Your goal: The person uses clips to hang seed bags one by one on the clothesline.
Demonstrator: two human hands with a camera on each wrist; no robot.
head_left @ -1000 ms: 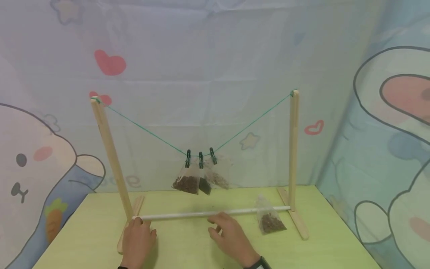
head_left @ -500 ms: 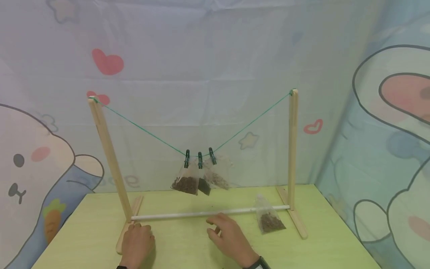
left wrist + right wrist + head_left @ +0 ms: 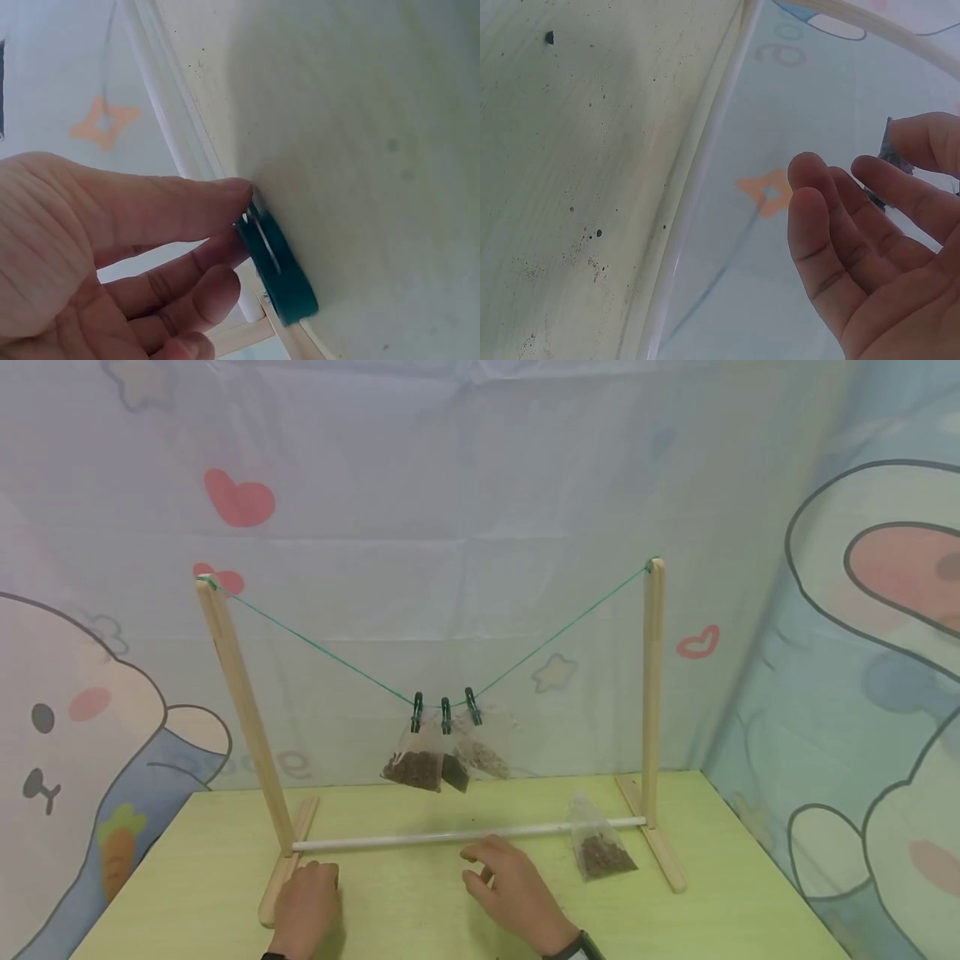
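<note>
My left hand (image 3: 306, 903) is low over the table beside the stand's left foot. In the left wrist view, its thumb and fingers pinch a green clothespin (image 3: 279, 270) at one end; the head view hides this clothespin behind the hand. My right hand (image 3: 517, 893) hovers in front of the white rod (image 3: 420, 840), fingers loosely bent and holding nothing. To its right, a sheer pyramid bag of brown bits (image 3: 606, 857) lies on the table, its tip over the rod. Three bags, one with dark brown bits (image 3: 412, 770), hang from dark green clothespins (image 3: 446, 716).
The wooden stand has a left post (image 3: 243, 710) that leans and an upright right post (image 3: 654, 693). A green string (image 3: 315, 645) sags between their tops. Wooden feet (image 3: 663, 856) stick out toward me. A printed cloth (image 3: 465, 527) hangs behind the table (image 3: 420, 918).
My left hand has drawn back from the rod's left end toward me, and its fingers have turned down out of the head view. My right hand stays nearly still.
</note>
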